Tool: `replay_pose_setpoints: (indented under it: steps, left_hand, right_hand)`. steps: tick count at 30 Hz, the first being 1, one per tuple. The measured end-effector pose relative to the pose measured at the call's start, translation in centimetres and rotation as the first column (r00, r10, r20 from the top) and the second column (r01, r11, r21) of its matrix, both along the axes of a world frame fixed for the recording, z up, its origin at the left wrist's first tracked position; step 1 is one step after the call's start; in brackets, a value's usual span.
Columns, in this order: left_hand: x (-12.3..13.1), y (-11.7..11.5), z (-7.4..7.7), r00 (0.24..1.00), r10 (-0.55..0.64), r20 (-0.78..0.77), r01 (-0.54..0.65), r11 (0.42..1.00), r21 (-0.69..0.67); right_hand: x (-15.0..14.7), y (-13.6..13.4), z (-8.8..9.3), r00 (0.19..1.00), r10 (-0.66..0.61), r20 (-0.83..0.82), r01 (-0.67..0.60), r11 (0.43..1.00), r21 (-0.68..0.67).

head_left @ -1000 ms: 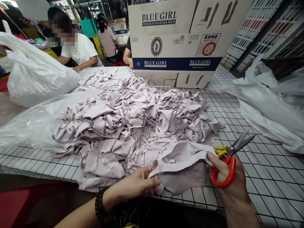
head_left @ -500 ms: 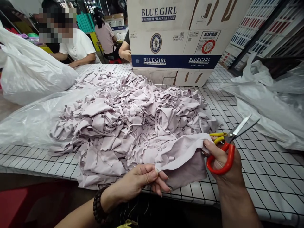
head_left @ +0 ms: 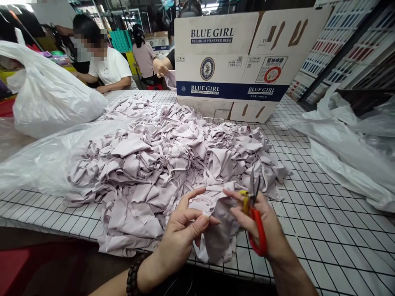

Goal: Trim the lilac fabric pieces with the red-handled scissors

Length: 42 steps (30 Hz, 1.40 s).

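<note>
The left hand [head_left: 185, 230] pinches pale mauve cloth [head_left: 221, 232] between thumb and fingertips, its forefinger raised; the right hand [head_left: 268, 218] is curled around red-and-yellow scissors [head_left: 261, 239], 2 blades pointing up, forefinger and thumb stretched towards that cloth, though blur hides whether they touch; the cloth hangs by the near edge of the grid-patterned table [head_left: 321, 205], right of centre; a pile [head_left: 160, 152] of matching fabric rises beyond; the widest visible grid lies to its right, reaching white plastic [head_left: 348, 144]; translucent bags [head_left: 58, 96] crowd its left edge; a carton [head_left: 243, 65] at the far side reads "BLUE GIRL PREMIUM PILSENER BEER".
</note>
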<state>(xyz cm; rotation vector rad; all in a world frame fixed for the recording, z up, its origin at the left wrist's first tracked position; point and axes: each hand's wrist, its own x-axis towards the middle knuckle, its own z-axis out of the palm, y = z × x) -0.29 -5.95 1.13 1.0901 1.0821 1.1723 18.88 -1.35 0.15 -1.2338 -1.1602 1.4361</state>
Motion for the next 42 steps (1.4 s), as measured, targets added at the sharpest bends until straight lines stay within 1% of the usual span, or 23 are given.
replay_pose_setpoints:
  steps: [1,2,3,5,6,8,9,11,13,14,16,17,19,23,26,29,36,42]
  left_hand:
    - [0.1,0.1,0.0,1.0,-0.02,0.015,0.019,1.0,0.007]
    - [0.2,0.1,0.1,0.997,-0.051,0.057,0.051,0.999,-0.002]
    - [0.3,0.2,0.0,0.989,-0.083,0.126,0.086,0.996,-0.021]
    - [0.7,0.3,-0.2,0.948,-0.126,0.291,0.15,0.987,-0.061]
    - [0.8,0.4,-0.4,0.923,-0.13,0.362,0.166,0.984,-0.069]
    - [1.0,0.5,-0.9,0.889,-0.107,0.445,0.155,0.985,-0.073]
    - [1.1,0.5,-1.1,0.887,-0.092,0.453,0.139,0.988,-0.072]
    - [1.1,0.6,-1.4,0.914,-0.075,0.399,0.103,0.993,-0.05]
    - [1.0,0.7,-1.5,0.966,-0.068,0.248,0.064,0.998,0.027]
    - [1.0,0.7,-1.5,0.987,-0.061,0.148,0.048,0.995,0.088]
    - [0.8,0.7,-1.5,0.999,-0.03,-0.041,0.038,0.978,0.207]
    - [0.8,0.7,-1.4,0.994,-0.015,-0.113,0.043,0.968,0.248]
    - [0.7,0.8,-1.4,0.98,0.009,-0.201,0.051,0.956,0.29]
    - [0.6,0.8,-1.7,0.958,0.023,-0.286,0.076,0.941,0.331]
    - [0.4,0.8,-1.9,0.941,0.021,-0.338,0.104,0.931,0.349]
    - [0.3,0.7,-2.0,0.937,0.01,-0.349,0.119,0.931,0.345]
    - [0.3,0.7,-1.6,0.945,0.0,-0.328,0.116,0.935,0.334]
    - [0.2,0.9,-1.8,0.967,-0.034,-0.252,0.109,0.95,0.293]
  right_hand:
    - [-0.6,-0.4,-0.1,0.995,0.088,-0.045,-0.089,0.995,-0.037]
    - [-1.2,-0.7,-0.2,0.986,0.14,-0.094,-0.145,0.988,-0.054]
    - [-1.7,-0.9,-0.5,0.976,0.162,-0.143,-0.172,0.983,-0.061]
    - [-2.4,-0.8,-1.2,0.959,0.18,-0.218,-0.199,0.978,-0.066]
    - [-2.5,-0.7,-1.5,0.956,0.182,-0.229,-0.203,0.977,-0.069]
    - [-2.1,-0.5,-1.9,0.965,0.182,-0.189,-0.198,0.978,-0.072]
    - [-1.7,-0.5,-1.8,0.976,0.171,-0.139,-0.181,0.982,-0.063]
    - [-0.7,-0.8,-1.4,0.992,0.126,0.024,-0.126,0.992,-0.02]
    - [0.3,-1.5,-0.5,0.966,0.082,0.244,-0.099,0.993,0.058]
    - [0.7,-2.0,0.1,0.928,0.065,0.368,-0.11,0.989,0.102]
    - [1.0,-2.9,1.1,0.805,0.022,0.593,-0.152,0.974,0.169]
    - [1.0,-3.4,1.5,0.741,-0.008,0.672,-0.169,0.966,0.198]
    - [0.7,-4.0,2.1,0.637,-0.067,0.768,-0.193,0.951,0.243]
    - [0.4,-4.3,2.3,0.503,-0.146,0.852,-0.24,0.923,0.3]
    - [0.4,-4.2,2.2,0.444,-0.185,0.877,-0.267,0.907,0.326]
    - [0.5,-4.2,2.2,0.425,-0.192,0.885,-0.284,0.9,0.331]
    - [0.3,-4.2,2.6,0.431,-0.174,0.885,-0.305,0.896,0.324]
    - [0.2,-4.2,2.8,0.4,-0.171,0.9,-0.298,0.905,0.304]
